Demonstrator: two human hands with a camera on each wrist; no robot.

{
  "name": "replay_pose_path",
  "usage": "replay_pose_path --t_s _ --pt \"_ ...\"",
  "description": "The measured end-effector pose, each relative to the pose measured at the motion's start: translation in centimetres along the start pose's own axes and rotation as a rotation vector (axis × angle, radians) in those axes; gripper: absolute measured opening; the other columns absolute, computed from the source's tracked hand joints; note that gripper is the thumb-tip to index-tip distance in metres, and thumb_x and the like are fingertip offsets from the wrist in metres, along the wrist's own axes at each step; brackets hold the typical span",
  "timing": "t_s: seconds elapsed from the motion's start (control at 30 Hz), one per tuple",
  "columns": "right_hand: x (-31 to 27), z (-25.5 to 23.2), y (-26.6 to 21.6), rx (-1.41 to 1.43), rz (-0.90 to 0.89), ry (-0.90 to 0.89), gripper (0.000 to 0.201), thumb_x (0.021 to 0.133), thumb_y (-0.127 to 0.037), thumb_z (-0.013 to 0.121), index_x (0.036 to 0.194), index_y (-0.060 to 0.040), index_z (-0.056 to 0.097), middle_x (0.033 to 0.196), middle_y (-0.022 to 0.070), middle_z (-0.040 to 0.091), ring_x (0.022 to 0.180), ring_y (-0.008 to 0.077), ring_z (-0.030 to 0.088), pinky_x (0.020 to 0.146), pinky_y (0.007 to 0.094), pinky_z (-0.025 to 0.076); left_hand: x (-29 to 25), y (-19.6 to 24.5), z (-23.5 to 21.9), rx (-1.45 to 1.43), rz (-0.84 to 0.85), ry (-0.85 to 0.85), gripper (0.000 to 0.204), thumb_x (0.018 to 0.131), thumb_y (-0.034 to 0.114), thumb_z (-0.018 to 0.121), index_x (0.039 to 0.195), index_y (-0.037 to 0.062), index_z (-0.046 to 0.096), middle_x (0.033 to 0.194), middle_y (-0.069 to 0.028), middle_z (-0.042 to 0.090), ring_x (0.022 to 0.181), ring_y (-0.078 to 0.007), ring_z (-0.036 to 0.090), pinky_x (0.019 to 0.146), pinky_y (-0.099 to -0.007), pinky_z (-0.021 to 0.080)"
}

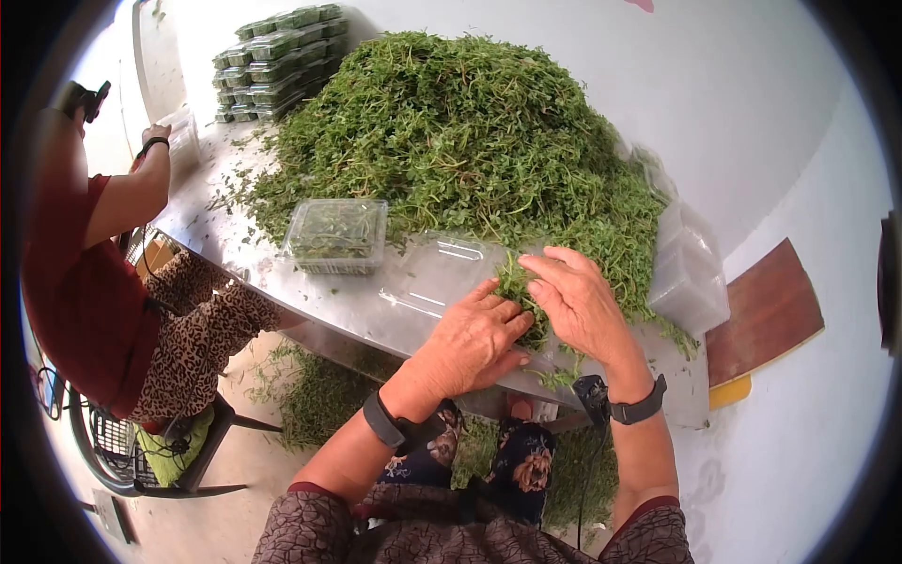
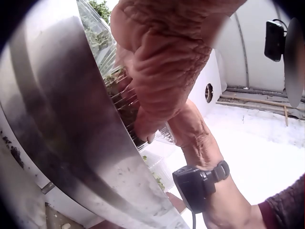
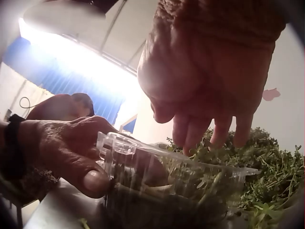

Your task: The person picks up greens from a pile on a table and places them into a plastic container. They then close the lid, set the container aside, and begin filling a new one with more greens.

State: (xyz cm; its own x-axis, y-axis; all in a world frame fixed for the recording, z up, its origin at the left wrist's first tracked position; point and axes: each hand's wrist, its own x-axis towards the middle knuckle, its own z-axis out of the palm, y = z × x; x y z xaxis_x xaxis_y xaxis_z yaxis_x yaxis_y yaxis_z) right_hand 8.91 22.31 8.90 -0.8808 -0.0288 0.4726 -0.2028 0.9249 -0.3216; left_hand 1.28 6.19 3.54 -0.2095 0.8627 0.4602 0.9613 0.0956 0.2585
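Note:
A clear plastic box (image 3: 171, 202) with green stems inside stands at the table's near edge; in the head view both hands largely cover it. The left hand (image 1: 474, 343) has its thumb outside the box wall and its fingers over the wall on the greens, holding the near left side. Above the box's right side, the right hand (image 1: 578, 305) has its fingers extended; in the right wrist view that right hand (image 3: 209, 90) points its fingers down at the leaves. A clear lid (image 1: 437, 271) lies flat to the left.
A large heap of greens (image 1: 470, 132) covers the table's back. A filled, closed box (image 1: 336, 237) stands left, stacked filled boxes (image 1: 277, 66) back left, empty boxes (image 1: 691, 273) right. A red-brown board (image 1: 770, 305) is beyond them. Another person (image 1: 89, 282) works at left.

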Motion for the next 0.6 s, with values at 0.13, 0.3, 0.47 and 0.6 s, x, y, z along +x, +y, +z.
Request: replay_pose_path --t_s 0.13,0.3,0.47,0.6 --pt "0.4 1.7 0.8 -0.012 0.017 -0.067 0.030 0.090 -0.020 0.056 0.113 -0.0030 0.063 0.100 0.0182 0.067 0.113 0.0367 0.052 0.097 0.0455 0.038 -0.1 -0.2 0.3 -0.008 0.028 0.046 0.046 0.072 0.028 0.073 0.108 0.0029 0.060 0.103 -0.0124 0.062 0.106 -0.0293 0.057 0.108 -0.0450 0.033" --pt "0.5 3.1 2.0 -0.013 0.023 -0.134 0.030 0.090 -0.023 0.055 0.110 -0.0037 0.064 0.100 0.0200 0.066 0.115 0.0378 0.050 0.098 0.0467 0.037 -0.2 -0.4 0.6 -0.008 0.040 0.071 0.045 0.072 0.029 0.073 0.106 0.0029 0.060 0.103 -0.0124 0.061 0.108 -0.0302 0.056 0.107 -0.0453 0.034" --pt "0.8 2.7 2.1 -0.017 0.078 -0.216 0.030 0.091 -0.025 0.053 0.110 -0.0050 0.065 0.104 0.0200 0.065 0.119 0.0391 0.048 0.100 0.0480 0.037 -0.1 -0.3 0.4 -0.042 0.053 0.089 0.047 0.070 0.028 0.074 0.107 0.0030 0.060 0.103 -0.0119 0.061 0.106 -0.0305 0.056 0.107 -0.0458 0.034" --pt "0.3 2.0 2.3 0.054 0.120 -0.175 0.030 0.092 -0.025 0.054 0.110 -0.0049 0.065 0.109 0.0192 0.064 0.119 0.0394 0.049 0.100 0.0484 0.039 -0.1 -0.4 0.5 -0.042 0.028 0.064 0.049 0.069 0.029 0.074 0.109 0.0032 0.061 0.101 -0.0112 0.062 0.102 -0.0298 0.058 0.106 -0.0452 0.035"
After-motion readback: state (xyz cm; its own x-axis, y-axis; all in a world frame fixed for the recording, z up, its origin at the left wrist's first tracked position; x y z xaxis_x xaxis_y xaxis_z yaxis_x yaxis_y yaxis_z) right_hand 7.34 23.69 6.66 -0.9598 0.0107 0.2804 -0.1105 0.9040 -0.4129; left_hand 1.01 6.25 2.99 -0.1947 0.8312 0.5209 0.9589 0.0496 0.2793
